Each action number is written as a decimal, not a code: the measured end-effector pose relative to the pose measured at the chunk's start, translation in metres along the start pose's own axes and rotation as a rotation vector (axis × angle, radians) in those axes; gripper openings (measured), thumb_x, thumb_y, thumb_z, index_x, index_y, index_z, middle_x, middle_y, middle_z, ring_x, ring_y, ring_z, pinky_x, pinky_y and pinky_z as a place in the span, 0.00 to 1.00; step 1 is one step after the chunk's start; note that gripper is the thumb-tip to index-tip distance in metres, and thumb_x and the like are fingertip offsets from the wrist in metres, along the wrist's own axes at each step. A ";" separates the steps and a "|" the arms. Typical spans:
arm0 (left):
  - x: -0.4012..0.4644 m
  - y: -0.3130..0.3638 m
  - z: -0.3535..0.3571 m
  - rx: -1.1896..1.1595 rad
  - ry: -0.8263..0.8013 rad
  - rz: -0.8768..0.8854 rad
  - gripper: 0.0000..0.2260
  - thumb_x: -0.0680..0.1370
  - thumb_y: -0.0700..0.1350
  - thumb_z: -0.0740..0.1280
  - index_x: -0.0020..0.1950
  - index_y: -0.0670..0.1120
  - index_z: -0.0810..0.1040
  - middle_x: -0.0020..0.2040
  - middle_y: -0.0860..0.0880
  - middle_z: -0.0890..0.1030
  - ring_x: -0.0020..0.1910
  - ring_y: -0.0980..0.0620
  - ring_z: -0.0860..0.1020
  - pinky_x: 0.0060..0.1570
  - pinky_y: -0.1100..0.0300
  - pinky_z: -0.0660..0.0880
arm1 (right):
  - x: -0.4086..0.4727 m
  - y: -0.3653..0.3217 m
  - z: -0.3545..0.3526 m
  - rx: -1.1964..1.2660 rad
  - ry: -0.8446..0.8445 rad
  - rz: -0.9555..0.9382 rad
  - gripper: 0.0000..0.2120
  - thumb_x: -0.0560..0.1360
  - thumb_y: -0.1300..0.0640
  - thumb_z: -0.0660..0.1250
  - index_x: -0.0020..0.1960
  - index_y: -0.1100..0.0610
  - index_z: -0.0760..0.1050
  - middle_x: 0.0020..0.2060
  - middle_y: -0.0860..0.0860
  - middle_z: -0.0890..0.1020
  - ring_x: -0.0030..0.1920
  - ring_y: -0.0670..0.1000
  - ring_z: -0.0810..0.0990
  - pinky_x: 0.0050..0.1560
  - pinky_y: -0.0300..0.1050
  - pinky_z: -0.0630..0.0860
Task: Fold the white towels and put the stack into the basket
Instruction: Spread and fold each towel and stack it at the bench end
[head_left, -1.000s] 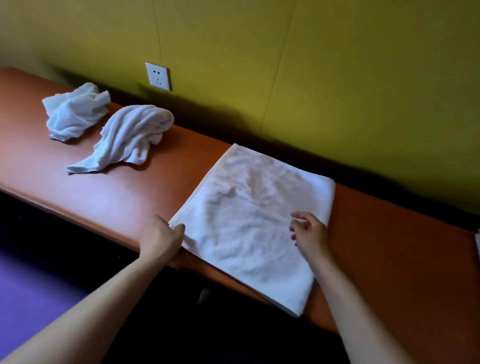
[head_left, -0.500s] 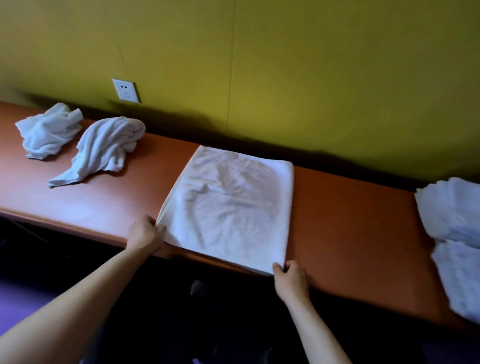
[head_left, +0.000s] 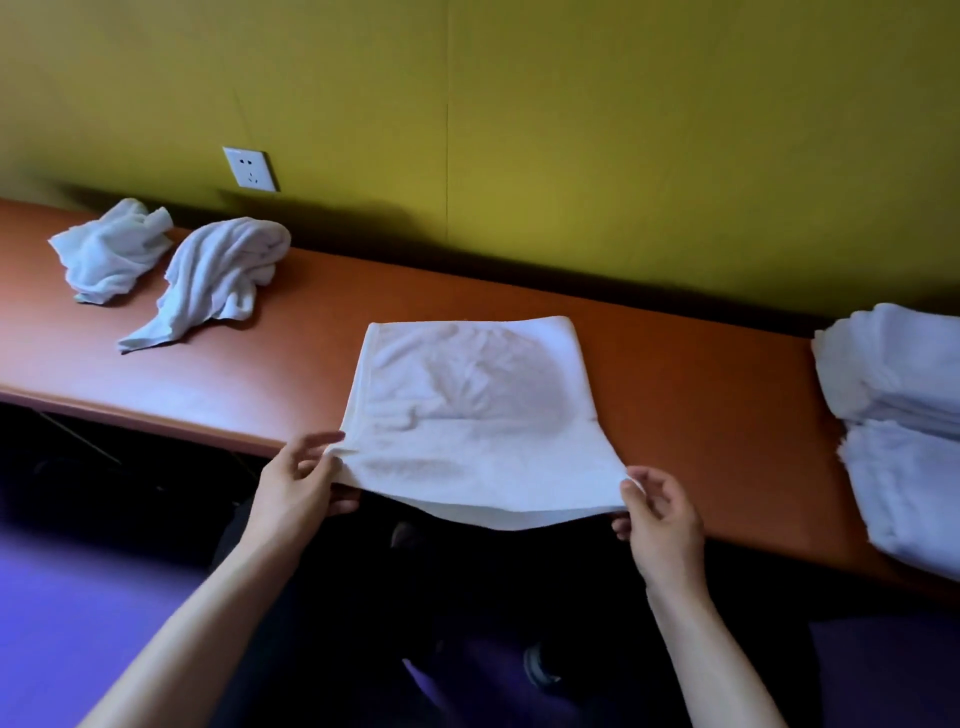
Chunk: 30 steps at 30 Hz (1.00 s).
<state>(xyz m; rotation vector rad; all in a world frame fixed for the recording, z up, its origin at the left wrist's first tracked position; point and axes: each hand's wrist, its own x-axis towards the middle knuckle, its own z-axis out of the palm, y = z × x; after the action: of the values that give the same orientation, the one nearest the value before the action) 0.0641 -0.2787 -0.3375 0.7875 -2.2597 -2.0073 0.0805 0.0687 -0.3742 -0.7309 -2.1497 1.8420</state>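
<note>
From the head view, the half-folded towel (head_left: 467, 410) lies across the orange table (head_left: 675, 395), its far edge flat on the wood and its near edge lifted off the front lip. The left hand (head_left: 298, 486) pinches the near-left corner and the right hand (head_left: 657, 512) pinches the near-right corner, each closed on the cloth between thumb and fingers, the other fingers loose. Holding both corners at once keeps the edge taut, so it sags only a little in the middle; my guess is the edge is about to be carried away from the person and laid over the far half for the next fold.

To the left of that towel, well apart from it, 2 crumpled towels (head_left: 218, 275) sit near the wall, under the wall socket (head_left: 250, 169). They look unfolded and probably wait their turn there, out of the working space. To the right of the towel, near the table's end, a stack of folded towels (head_left: 904, 431) rests partly out of frame, likely where this piece goes once done.

No basket shows in this view, so I can't say where it stands.
</note>
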 end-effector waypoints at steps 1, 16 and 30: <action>-0.007 -0.004 -0.002 -0.007 0.003 -0.010 0.10 0.81 0.35 0.62 0.54 0.45 0.82 0.43 0.44 0.82 0.34 0.52 0.82 0.35 0.61 0.82 | -0.004 0.001 -0.006 0.029 0.003 0.010 0.05 0.79 0.62 0.68 0.48 0.52 0.78 0.36 0.49 0.82 0.24 0.44 0.76 0.28 0.35 0.74; -0.021 -0.016 -0.008 0.281 -0.007 0.370 0.03 0.78 0.41 0.71 0.49 0.49 0.83 0.43 0.51 0.84 0.41 0.57 0.80 0.45 0.68 0.75 | 0.016 0.005 -0.035 -0.046 -0.020 -0.131 0.07 0.75 0.61 0.72 0.51 0.50 0.81 0.47 0.47 0.85 0.45 0.41 0.82 0.51 0.33 0.77; 0.103 0.019 0.059 0.468 0.197 0.363 0.13 0.83 0.50 0.62 0.45 0.42 0.68 0.34 0.53 0.72 0.32 0.55 0.69 0.34 0.57 0.57 | 0.175 -0.011 0.076 -0.247 0.034 -0.381 0.13 0.77 0.49 0.67 0.54 0.57 0.80 0.41 0.50 0.81 0.42 0.50 0.78 0.44 0.46 0.73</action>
<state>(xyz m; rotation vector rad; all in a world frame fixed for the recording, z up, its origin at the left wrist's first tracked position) -0.0525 -0.2625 -0.3625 0.5069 -2.5504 -1.2132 -0.1071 0.0893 -0.4051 -0.3563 -2.3239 1.3818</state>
